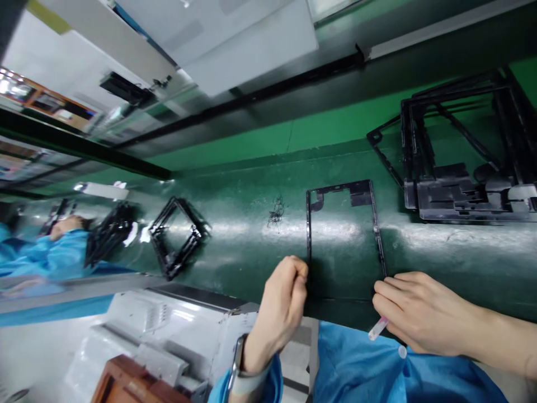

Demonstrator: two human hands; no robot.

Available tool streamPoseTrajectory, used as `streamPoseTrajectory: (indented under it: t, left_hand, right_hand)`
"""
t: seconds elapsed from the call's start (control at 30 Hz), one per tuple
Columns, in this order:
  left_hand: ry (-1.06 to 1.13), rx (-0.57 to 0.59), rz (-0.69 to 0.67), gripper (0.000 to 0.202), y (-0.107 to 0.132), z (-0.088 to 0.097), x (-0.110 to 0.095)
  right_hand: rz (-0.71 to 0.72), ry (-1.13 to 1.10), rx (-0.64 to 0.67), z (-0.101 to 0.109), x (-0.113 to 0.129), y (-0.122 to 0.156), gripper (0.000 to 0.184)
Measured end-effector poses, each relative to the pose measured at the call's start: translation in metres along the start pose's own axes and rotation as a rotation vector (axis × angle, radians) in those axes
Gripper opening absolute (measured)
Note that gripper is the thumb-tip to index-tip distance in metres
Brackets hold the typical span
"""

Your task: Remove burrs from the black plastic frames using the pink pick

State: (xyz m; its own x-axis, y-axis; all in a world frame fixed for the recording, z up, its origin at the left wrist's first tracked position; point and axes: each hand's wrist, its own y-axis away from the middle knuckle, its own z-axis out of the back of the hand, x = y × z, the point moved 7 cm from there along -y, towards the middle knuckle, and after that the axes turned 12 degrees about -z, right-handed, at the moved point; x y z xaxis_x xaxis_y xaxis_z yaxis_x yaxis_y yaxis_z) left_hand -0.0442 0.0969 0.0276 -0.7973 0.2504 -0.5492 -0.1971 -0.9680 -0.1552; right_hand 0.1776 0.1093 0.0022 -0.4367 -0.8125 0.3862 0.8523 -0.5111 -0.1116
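Observation:
A thin black plastic frame (376, 224) lies on the green work surface in front of me. My left hand (285, 296) is closed at the lower end of its left side. My right hand (419, 313) is curled at the lower right side. Out of my right fist pokes the end of a small stick-like tool (377, 329), clear with some pink; its other end is hidden. My hands and the near edge's shadow hide the frame's lower part.
Stacked black frames (474, 196) sit on the right. A small heap of dark thin scraps (277, 212) lies left of my frame. Further left are more frames (176, 238) and a co-worker's hand (67, 225) in a blue sleeve. A brown plastic box (134, 383) stands below the edge.

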Motion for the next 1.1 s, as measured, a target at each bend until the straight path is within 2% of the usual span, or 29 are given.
streamPoseTrajectory:
  t: [0.1, 0.37, 0.47, 0.53, 0.57, 0.63, 0.7, 0.73, 0.77, 0.8, 0.83, 0.9, 0.93, 1.0, 1.1]
  left_hand:
    - [-0.193, -0.12, 0.101, 0.028, -0.007, 0.025, 0.034]
    - [-0.509, -0.371, 0.391, 0.035, -0.018, 0.068, 0.121]
    - [-0.552, -0.414, 0.462, 0.025, -0.017, 0.086, 0.146]
    - [-0.565, -0.42, 0.473, 0.012, -0.017, 0.094, 0.154]
    - [-0.568, -0.418, 0.467, 0.009, -0.016, 0.095, 0.152]
    - [-0.574, -0.414, 0.431, 0.027, -0.012, 0.094, 0.137]
    - [-0.55, -0.42, 0.347, 0.044, -0.007, 0.085, 0.104]
    - [-0.488, -0.442, 0.25, 0.04, -0.004, 0.077, 0.081]
    - [-0.394, -0.437, 0.157, 0.028, -0.002, 0.066, 0.058]
    - [-0.262, -0.36, 0.063, 0.013, -0.002, 0.05, 0.036]
    - [-0.121, -0.228, -0.009, 0.007, -0.003, 0.029, 0.015]
    - [0.088, -0.028, -0.06, 0.01, -0.004, -0.006, -0.017]
    - [0.137, 0.024, -0.073, 0.01, -0.005, -0.018, -0.029]
    - [0.196, 0.094, -0.08, 0.012, -0.009, -0.032, -0.041]
    - [0.223, 0.163, -0.085, 0.016, -0.014, -0.037, -0.045]
  right_hand:
    - [-0.008, -0.015, 0.012, 0.0, 0.0, 0.001, 0.014]
    - [-0.036, -0.073, 0.018, 0.002, -0.004, 0.002, 0.016]
    - [-0.032, -0.067, 0.036, 0.0, -0.005, 0.002, 0.015]
    - [-0.025, -0.055, 0.035, 0.0, -0.005, 0.001, 0.015]
    - [-0.023, -0.047, 0.031, 0.0, -0.004, 0.001, 0.015]
    - [-0.022, -0.035, 0.027, 0.001, -0.003, 0.0, 0.014]
    - [-0.021, -0.02, 0.036, 0.001, -0.002, 0.0, 0.015]
    - [-0.018, -0.016, 0.039, 0.001, -0.001, -0.001, 0.014]
    - [-0.013, -0.015, 0.036, 0.001, -0.001, -0.001, 0.014]
    - [-0.007, -0.017, 0.028, 0.002, 0.0, -0.001, 0.014]
    - [-0.005, -0.019, 0.016, 0.003, 0.001, -0.001, 0.013]
    - [-0.01, -0.023, -0.012, 0.004, 0.001, -0.002, 0.013]
    - [-0.017, -0.023, -0.021, 0.004, 0.0, -0.002, 0.012]
    - [-0.026, -0.025, -0.026, 0.004, 0.0, -0.002, 0.012]
    - [-0.026, -0.024, -0.021, 0.004, 0.002, -0.001, 0.013]
